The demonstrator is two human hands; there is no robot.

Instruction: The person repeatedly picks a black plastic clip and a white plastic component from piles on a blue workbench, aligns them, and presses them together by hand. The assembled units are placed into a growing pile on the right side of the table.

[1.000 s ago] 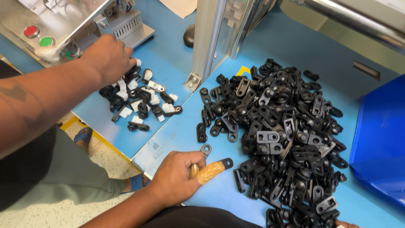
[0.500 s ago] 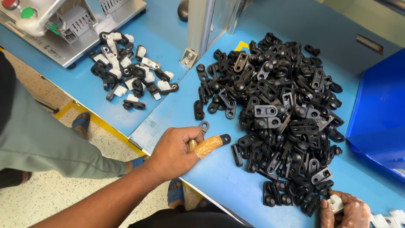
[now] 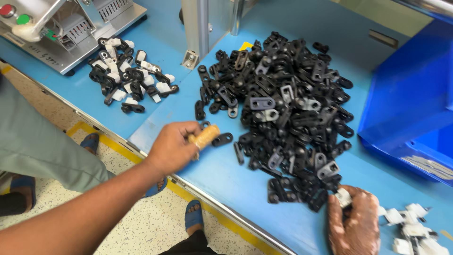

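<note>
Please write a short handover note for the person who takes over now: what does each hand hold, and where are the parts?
Left hand: grips a tan wooden handle with a black clip at its tip.
Right hand: pinches a white piece at the near edge of the big black clip pile.
White pieces lie right of that hand.
Mixed black-and-white pile sits far left by the grey machine.
Most clips are in the big pile.

My right hand (image 3: 354,222) is blurred and cut off by the lower edge, so I cannot tell how its fingers grip the small white piece (image 3: 343,197). My left hand (image 3: 173,146) hides most of the tan handle (image 3: 204,137). The blue bin (image 3: 415,99) runs off the right edge.
</note>
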